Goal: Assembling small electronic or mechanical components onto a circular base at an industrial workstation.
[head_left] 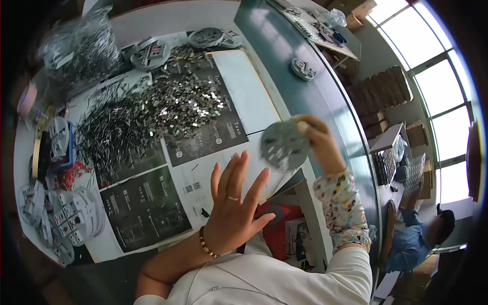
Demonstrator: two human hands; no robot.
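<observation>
My right hand (324,142) grips the edge of a round grey plastic part (284,147), raised at the table's right edge; motion blurs the part's face. To its left, my left hand (231,201) is spread over the table's front edge, holding nothing, with its fingers apart. Beyond it lie a heap of small shiny metal pieces (195,101) and a heap of thin dark metal strips (114,127). Several grey plastic housings (79,216) are stacked at the near left, beside small red pieces (71,175).
A clear plastic bag (84,56) full of thin metal parts stands at the back left. Along the right runs a green conveyor belt (325,101), carrying one grey housing (303,69). Past the belt, a person in blue (406,244) is at the lower right.
</observation>
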